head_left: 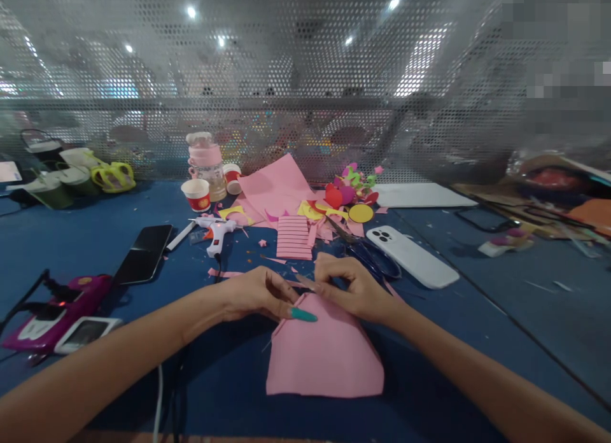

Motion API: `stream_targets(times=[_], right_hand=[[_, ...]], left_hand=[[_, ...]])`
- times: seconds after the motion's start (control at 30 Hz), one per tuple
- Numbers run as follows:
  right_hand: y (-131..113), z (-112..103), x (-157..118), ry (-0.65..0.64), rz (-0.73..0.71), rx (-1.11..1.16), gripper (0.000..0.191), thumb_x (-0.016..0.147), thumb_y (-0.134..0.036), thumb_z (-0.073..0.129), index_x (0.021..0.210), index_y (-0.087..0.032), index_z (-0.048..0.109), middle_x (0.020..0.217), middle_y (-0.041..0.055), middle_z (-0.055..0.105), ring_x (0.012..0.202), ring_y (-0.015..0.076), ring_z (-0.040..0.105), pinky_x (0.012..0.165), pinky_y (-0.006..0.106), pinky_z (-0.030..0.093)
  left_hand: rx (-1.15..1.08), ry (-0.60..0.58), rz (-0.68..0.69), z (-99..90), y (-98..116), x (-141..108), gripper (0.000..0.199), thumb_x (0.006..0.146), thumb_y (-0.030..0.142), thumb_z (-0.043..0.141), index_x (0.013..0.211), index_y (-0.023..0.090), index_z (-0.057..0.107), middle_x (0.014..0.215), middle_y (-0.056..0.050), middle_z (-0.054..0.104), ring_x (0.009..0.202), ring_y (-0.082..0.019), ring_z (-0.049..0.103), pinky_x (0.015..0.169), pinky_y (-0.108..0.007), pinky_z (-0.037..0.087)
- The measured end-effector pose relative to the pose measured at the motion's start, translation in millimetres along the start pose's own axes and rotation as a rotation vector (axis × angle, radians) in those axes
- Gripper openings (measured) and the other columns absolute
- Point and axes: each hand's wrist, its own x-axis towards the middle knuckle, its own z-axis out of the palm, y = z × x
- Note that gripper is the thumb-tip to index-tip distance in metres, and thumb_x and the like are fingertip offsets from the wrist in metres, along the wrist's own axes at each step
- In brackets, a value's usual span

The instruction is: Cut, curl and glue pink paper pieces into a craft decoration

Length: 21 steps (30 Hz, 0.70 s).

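A pink foam sheet piece [327,360], folded and narrower at its top, lies near the front of the blue table. My left hand [267,295] pinches its upper left edge, the long teal thumbnail lying over the pink surface. At the top edge, my right hand [351,286] has its fingers closed on the pink piece, and a thin pointed bit shows beside the fingertips. Just beyond my hands sits a striped pink piece [294,238]. Dark-handled scissors [375,258] rest behind my right hand.
A white glue gun [216,233], black phone [144,254] and purple power strip [67,312] are on the left. A white phone [413,257] lies right. Paper cups [196,195], a pink-topped bottle [208,166] and colourful scraps [351,189] stand or lie before the perforated metal screen.
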Motion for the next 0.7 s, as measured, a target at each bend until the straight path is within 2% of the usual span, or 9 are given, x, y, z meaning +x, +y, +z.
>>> stream_targets(times=[0.1,0.3,0.43,0.57,0.63,0.7], right_hand=[[3.3,-1.5,-0.1,-0.016,0.029,0.03,0.037,0.078,-0.037,0.05,0.048,-0.018,0.039,0.049,-0.0018,0.039,0.053,0.0109,0.035,0.051,0.025,0.029],[9.8,-0.1,-0.7,-0.07,0.067,0.113,0.031,0.076,-0.035,0.053,0.052,-0.016,0.047,0.053,-0.001,0.044,0.053,0.0104,0.038,0.05,0.024,0.03],[12.0,2.3,0.2,-0.047,0.045,0.16,0.029,0.075,-0.033,0.056,0.052,-0.017,0.048,0.053,-0.0008,0.047,0.056,0.0112,0.041,0.054,0.025,0.033],[11.3,1.6,1.2,-0.046,0.024,0.147,0.021,0.074,-0.031,0.057,0.06,-0.017,0.053,0.061,0.0008,0.051,0.063,0.0127,0.046,0.061,0.026,0.037],[10.2,-0.1,2.0,0.014,0.047,0.085,0.016,0.075,-0.032,0.055,0.07,-0.017,0.054,0.071,0.0026,0.053,0.069,0.0135,0.048,0.065,0.027,0.038],[9.2,-2.0,3.2,0.173,0.147,-0.012,0.019,0.075,-0.036,0.053,0.075,-0.017,0.051,0.074,0.0024,0.05,0.067,0.0132,0.046,0.063,0.027,0.037]], left_hand=[[-0.015,-0.014,-0.014,0.7,0.1,0.2,0.022,0.046,0.016,0.076,0.067,0.012,0.069,0.059,0.001,0.064,0.054,-0.006,0.055,0.056,-0.017,0.044],[-0.041,-0.065,-0.081,4.5,-0.7,-2.5,0.018,0.043,0.018,0.078,0.053,0.012,0.064,0.046,0.005,0.057,0.046,-0.004,0.05,0.051,-0.016,0.043],[-0.077,-0.084,-0.113,5.5,-0.7,-3.2,0.023,0.039,0.02,0.079,0.054,0.013,0.063,0.048,0.005,0.057,0.047,-0.004,0.051,0.051,-0.016,0.043],[-0.044,-0.084,-0.073,4.4,-0.4,-1.0,0.021,0.042,0.019,0.078,0.054,0.012,0.063,0.046,0.005,0.055,0.046,-0.004,0.05,0.049,-0.016,0.042],[-0.01,-0.041,-0.014,4.4,1.0,-0.5,0.019,0.044,0.019,0.077,0.053,0.011,0.062,0.046,0.005,0.054,0.046,-0.004,0.049,0.05,-0.016,0.041],[0.03,0.04,0.045,4.9,3.1,-0.8,0.02,0.044,0.02,0.077,0.052,0.01,0.062,0.046,0.005,0.054,0.046,-0.003,0.047,0.05,-0.016,0.041]])
